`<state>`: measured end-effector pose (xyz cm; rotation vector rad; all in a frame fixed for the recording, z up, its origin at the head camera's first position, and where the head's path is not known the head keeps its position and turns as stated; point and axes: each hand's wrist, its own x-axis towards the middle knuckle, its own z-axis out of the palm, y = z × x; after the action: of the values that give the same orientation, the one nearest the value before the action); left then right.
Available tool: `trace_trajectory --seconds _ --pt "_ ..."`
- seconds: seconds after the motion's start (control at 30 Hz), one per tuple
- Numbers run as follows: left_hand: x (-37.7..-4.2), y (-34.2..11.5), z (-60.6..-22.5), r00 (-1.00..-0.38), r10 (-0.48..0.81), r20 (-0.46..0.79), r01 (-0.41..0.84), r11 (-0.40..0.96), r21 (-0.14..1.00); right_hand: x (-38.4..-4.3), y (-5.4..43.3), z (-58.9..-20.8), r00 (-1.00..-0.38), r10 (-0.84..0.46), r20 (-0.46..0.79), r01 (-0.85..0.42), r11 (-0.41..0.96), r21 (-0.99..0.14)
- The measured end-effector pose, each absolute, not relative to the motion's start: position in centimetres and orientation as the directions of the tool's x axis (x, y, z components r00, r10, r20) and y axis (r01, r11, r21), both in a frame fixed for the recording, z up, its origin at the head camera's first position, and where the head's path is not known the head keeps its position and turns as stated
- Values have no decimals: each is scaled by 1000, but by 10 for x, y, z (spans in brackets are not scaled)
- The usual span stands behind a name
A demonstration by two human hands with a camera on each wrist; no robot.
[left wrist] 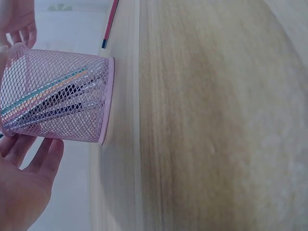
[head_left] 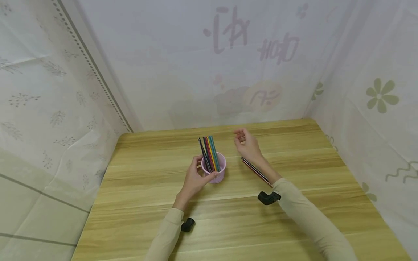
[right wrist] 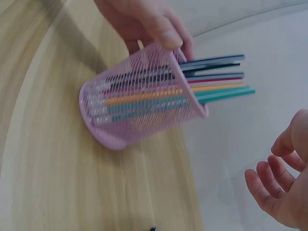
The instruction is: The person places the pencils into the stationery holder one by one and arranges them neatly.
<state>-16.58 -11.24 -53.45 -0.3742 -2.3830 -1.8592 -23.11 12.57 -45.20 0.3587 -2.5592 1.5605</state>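
Note:
My left hand (head_left: 195, 178) grips a pink mesh pencil cup (head_left: 217, 179), with the thumb across the rim and fingers round the far side. Several colored pencils (right wrist: 219, 90) lean together inside it, in teal, yellow, red and dark shades. To the right of the cup, my right hand (head_left: 249, 145) is held above the table, fingers loosely curled around nothing. Beneath the right forearm lie a few more pencils (head_left: 256, 172), partly covered by the arm; one red pencil (left wrist: 110, 24) shows in the left wrist view.
A wood-grain table (head_left: 137, 192) bears everything. Behind it hangs a pale printed cloth (head_left: 169, 72), and further cloth stands at both sides. Each sleeve carries a black wrist device (head_left: 269, 198).

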Motion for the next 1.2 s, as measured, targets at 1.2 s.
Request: trace_trajectory --seconds 1.2 --pt "-160 -110 -524 -971 150 188 222 261 939 -231 173 -521 -988 -95 119 -151 534 -832"
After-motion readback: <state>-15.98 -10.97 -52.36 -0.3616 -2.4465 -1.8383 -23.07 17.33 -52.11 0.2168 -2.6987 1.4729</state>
